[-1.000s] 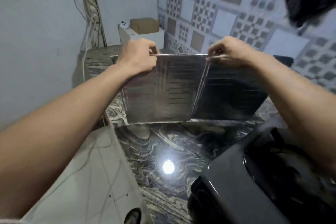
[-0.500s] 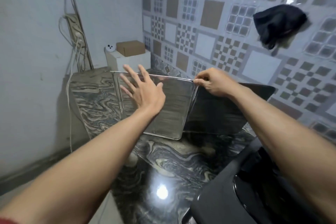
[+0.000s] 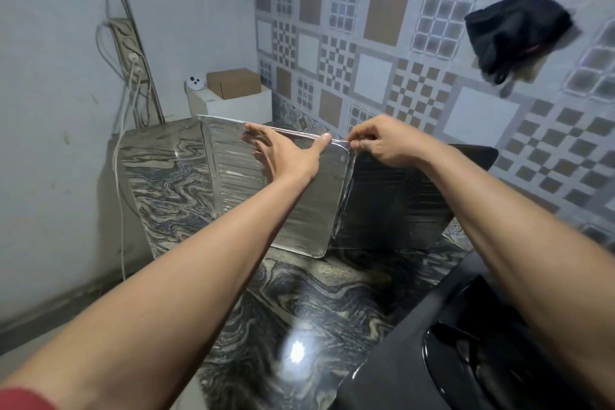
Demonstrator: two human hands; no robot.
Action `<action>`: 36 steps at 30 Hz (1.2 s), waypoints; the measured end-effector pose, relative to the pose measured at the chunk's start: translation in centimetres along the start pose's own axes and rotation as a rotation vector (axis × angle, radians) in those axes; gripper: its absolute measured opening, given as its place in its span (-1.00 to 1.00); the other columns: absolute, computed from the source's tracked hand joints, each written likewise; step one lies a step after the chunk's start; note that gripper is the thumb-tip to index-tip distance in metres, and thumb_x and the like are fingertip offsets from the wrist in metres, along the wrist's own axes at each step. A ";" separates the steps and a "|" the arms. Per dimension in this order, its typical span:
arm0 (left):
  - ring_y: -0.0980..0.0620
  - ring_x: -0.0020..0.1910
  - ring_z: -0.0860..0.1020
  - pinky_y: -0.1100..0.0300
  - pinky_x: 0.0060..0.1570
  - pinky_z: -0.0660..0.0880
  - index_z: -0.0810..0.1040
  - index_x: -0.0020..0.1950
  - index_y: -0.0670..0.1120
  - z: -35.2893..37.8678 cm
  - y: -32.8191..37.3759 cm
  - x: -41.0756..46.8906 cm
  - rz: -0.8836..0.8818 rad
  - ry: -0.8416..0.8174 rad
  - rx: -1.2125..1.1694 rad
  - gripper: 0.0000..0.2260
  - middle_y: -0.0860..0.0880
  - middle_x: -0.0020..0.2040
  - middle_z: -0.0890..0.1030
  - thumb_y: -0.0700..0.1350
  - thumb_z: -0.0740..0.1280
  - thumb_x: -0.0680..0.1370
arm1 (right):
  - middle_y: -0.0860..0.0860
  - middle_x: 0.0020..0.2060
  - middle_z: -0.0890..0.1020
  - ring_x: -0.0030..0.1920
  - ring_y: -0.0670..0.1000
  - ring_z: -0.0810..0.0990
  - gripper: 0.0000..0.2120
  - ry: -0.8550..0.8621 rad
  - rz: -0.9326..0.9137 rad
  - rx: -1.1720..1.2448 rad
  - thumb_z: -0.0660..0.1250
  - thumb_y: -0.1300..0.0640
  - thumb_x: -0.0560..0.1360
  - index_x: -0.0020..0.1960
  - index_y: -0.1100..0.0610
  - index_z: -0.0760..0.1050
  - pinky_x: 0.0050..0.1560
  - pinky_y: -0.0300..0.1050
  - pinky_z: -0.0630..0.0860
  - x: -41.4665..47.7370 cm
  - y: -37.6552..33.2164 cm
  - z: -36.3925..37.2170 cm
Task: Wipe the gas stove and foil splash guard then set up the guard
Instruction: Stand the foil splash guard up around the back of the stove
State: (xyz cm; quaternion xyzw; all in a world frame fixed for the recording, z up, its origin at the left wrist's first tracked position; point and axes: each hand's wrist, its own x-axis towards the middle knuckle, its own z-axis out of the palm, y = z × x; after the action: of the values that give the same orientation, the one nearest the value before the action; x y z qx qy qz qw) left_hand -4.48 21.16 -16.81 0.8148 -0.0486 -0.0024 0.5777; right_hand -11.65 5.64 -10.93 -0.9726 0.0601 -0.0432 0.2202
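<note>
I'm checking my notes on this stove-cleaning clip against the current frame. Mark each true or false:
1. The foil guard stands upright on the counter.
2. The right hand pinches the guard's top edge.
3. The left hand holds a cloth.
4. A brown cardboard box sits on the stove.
1. True: the foil splash guard stands on the marble counter.
2. True: the right hand pinches it at the fold.
3. False: the left hand is spread open against the panel, with no cloth.
4. False: the cardboard box sits on a white box in the corner, away from the gas stove.
</note>
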 end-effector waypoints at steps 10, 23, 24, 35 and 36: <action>-0.28 0.32 0.48 -0.06 0.26 0.47 0.02 0.58 -0.21 -1.3 2.8 0.8 -0.094 -0.101 -0.039 -0.30 -0.30 0.43 0.38 -0.20 0.27 0.51 | 0.03 0.18 0.62 0.16 0.06 0.58 -0.73 0.121 0.020 -0.178 0.28 0.11 0.61 0.29 0.08 0.52 0.09 -0.07 0.48 -0.2 1.5 0.5; -0.08 -0.40 0.37 0.31 -0.51 0.20 0.40 -0.23 -0.21 -4.1 5.4 0.2 0.120 -0.505 0.204 -0.78 -0.20 -0.26 0.40 -0.48 0.22 0.23 | 0.08 0.16 0.64 0.14 0.19 0.61 -0.47 0.274 0.198 -0.387 0.31 0.36 0.47 0.33 -0.09 0.47 0.10 0.00 0.51 -3.8 7.3 -2.5; -0.08 -0.37 0.39 0.24 -0.46 0.22 0.41 -0.23 -0.22 -3.8 5.6 0.0 0.132 -0.535 0.185 -0.76 -0.20 -0.27 0.40 -0.45 0.21 0.18 | 0.08 0.10 0.65 0.10 0.19 0.62 -0.49 0.287 0.208 -0.385 0.29 0.36 0.47 0.31 -0.09 0.47 0.05 -0.03 0.50 -4.1 8.0 -2.9; -0.09 -0.29 0.35 0.07 -0.37 0.19 0.42 -0.14 -0.21 -1.4 6.3 0.1 0.174 -0.577 0.190 -0.56 -0.19 -0.27 0.37 -0.35 0.17 0.00 | -0.04 -0.08 0.60 -0.05 0.17 0.54 -0.77 0.424 0.208 -0.368 0.12 0.23 0.55 0.02 -0.10 0.38 0.10 0.13 0.47 -4.5 10.9 -3.5; -0.09 -0.29 0.34 0.06 -0.37 0.18 0.39 -0.17 -0.18 -1.6 6.4 0.2 0.156 -0.582 0.200 -0.60 -0.19 -0.27 0.35 -0.34 0.18 0.00 | -0.07 -0.10 0.57 -0.06 0.18 0.53 -0.70 0.426 0.176 -0.370 0.17 0.33 0.53 0.04 -0.08 0.39 0.15 0.13 0.42 -3.7 11.1 -3.5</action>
State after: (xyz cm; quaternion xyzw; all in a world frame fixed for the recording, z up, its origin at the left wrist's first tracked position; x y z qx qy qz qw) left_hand -4.63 20.57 -10.23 0.8264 -0.2743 -0.1864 0.4550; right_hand -16.83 -5.25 -12.81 -0.9564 0.1957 -0.2156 0.0243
